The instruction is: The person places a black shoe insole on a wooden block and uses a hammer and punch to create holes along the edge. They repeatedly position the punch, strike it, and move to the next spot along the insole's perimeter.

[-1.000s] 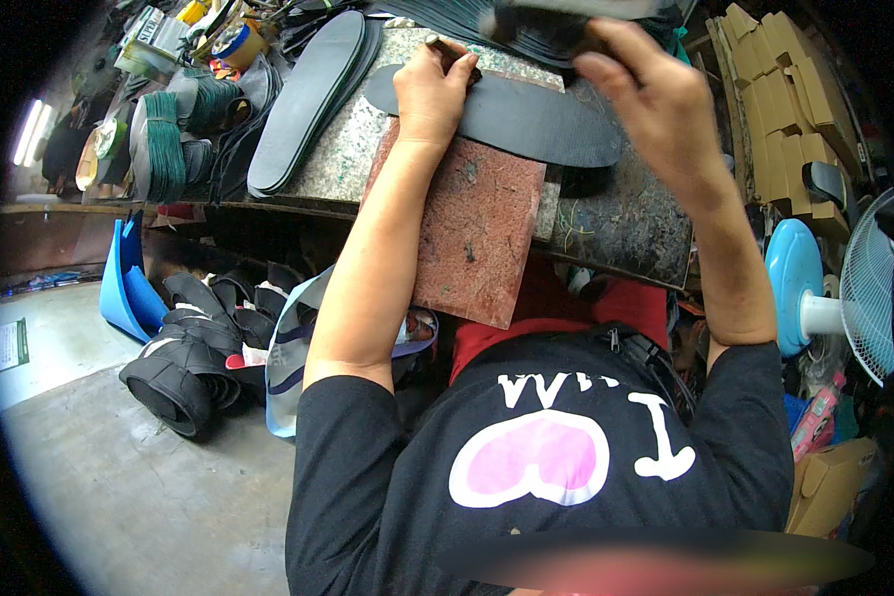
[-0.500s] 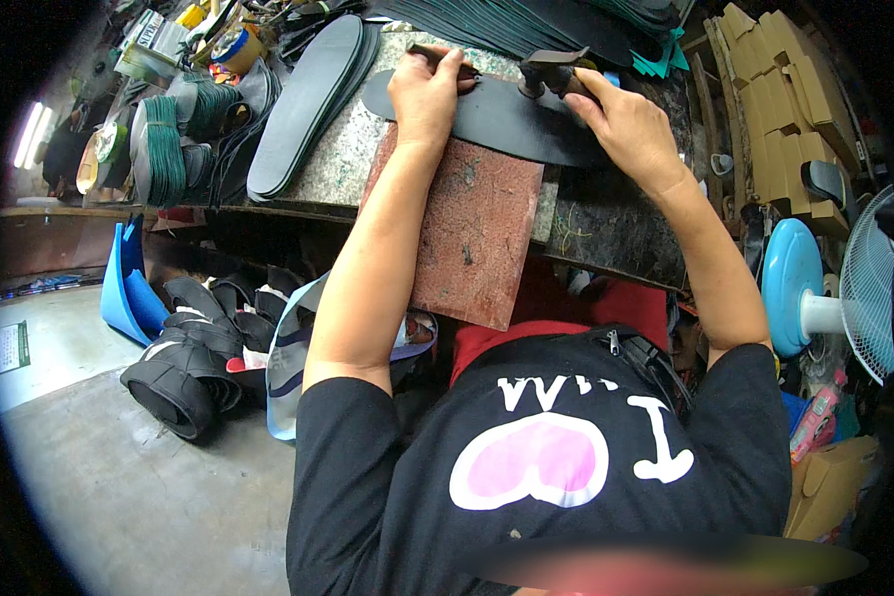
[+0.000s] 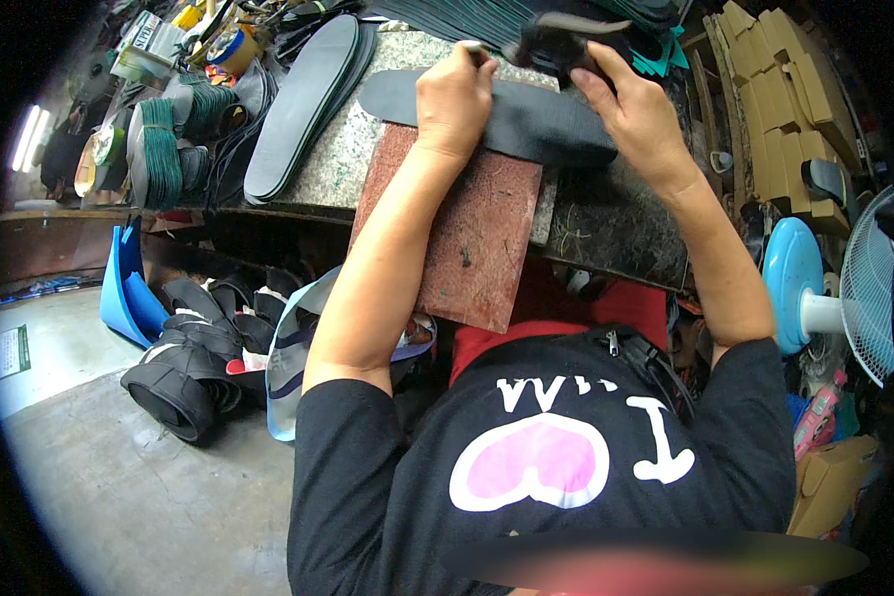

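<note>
A long black shoe sole (image 3: 546,124) lies flat across a speckled stone slab (image 3: 340,161) and the far end of a reddish-brown board (image 3: 482,233). My left hand (image 3: 454,104) is closed over the sole's left half around a short rod-shaped tool (image 3: 475,48); its rounded end pokes out above the fingers and its lower end is hidden. Above the sole's right half, my right hand (image 3: 638,114) grips a dark-headed hammer (image 3: 561,42), raised clear of the sole and slightly blurred.
Stacked grey soles (image 3: 308,109) lie left of the slab, beside tied green-edged bundles (image 3: 159,154). More dark sheets (image 3: 467,25) are piled behind. Cardboard boxes (image 3: 795,109) and a blue-and-white fan (image 3: 819,298) stand at right. Black padded pieces (image 3: 179,382) sit on the floor.
The hammer has risen from the sole. My left hand has moved right along the sole, and its tool has turned from lying sideways to more upright.
</note>
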A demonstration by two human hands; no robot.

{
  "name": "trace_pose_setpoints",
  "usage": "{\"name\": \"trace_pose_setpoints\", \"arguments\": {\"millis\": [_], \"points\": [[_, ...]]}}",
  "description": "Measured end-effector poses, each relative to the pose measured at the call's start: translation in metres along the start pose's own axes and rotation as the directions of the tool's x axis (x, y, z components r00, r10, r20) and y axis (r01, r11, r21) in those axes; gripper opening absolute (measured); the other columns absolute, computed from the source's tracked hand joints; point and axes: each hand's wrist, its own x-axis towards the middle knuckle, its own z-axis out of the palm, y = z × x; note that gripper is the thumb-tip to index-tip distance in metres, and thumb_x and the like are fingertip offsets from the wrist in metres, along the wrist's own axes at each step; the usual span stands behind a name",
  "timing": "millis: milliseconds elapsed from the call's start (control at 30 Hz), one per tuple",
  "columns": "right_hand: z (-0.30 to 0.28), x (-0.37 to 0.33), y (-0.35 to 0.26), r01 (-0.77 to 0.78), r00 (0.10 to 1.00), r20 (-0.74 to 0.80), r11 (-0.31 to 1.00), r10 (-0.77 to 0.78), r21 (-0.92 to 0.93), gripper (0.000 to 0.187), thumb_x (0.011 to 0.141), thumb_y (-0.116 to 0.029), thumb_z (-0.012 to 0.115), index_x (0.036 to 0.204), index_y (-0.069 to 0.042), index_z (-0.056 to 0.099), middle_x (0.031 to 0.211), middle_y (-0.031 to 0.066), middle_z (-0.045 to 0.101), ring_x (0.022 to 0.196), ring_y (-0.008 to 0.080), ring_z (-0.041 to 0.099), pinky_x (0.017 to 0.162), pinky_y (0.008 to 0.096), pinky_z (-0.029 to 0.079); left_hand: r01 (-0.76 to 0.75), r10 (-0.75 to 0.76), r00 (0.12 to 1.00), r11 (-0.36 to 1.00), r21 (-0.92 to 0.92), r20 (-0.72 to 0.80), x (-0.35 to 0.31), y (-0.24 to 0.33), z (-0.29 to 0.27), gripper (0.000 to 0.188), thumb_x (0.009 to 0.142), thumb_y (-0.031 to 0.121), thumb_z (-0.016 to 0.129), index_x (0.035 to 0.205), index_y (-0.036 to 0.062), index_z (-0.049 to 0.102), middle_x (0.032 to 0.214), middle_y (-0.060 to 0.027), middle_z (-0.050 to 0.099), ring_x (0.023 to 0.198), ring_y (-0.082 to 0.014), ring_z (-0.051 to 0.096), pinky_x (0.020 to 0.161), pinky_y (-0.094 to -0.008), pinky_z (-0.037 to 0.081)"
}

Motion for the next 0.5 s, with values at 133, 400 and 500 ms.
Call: {"name": "trace_pose_setpoints", "arguments": {"millis": [133, 400, 500], "points": [[0.017, -0.008, 0.021, -0.041, 0.984, 0.155, 0.955, 0.09, -0.295, 0.036, 0.098, -0.044, 0.048, 0.119, -0.016, 0.056, 0.088, 0.019, 0.069, 0.083, 0.0395, 0.068, 0.07, 0.049, 0.055, 0.392, -0.487, 0.862, 0.465, -0.794, 0.141, 0.009, -0.009, -0.011, 0.011, 0.096, 0.011, 0.059, 0.096, -0.0001, 0.06, 0.088, -0.0117, 0.068, 0.08, -0.0182, 0.069, 0.069, -0.0291, 0.06], [0.018, -0.006, 0.017, -0.025, 0.981, 0.175, 0.95, 0.082, -0.311, 0.035, 0.098, -0.045, 0.048, 0.118, -0.017, 0.054, 0.086, 0.0199, 0.069, 0.081, 0.0412, 0.067, 0.068, 0.0504, 0.055, 0.518, -0.419, 0.847, 0.516, -0.682, 0.327, 0.015, -0.03, -0.024, 0.013, 0.093, 0.015, 0.065, 0.098, 0.0039, 0.063, 0.088, -0.0073, 0.07, 0.082, -0.0135, 0.065, 0.072, -0.0258, 0.052], [0.017, -0.006, 0.018, -0.015, 0.984, 0.163, 0.951, 0.068, -0.309, 0.034, 0.098, -0.044, 0.048, 0.118, -0.017, 0.054, 0.085, 0.0202, 0.069, 0.08, 0.0414, 0.067, 0.067, 0.0503, 0.055, 0.329, -0.568, 0.797, 0.695, -0.64, -0.207, 0.024, -0.048, -0.036, 0.009, 0.091, 0.011, 0.067, 0.096, 0.0043, 0.063, 0.085, -0.0047, 0.069, 0.076, -0.0106, 0.061, 0.066, -0.0247, 0.047]]}}
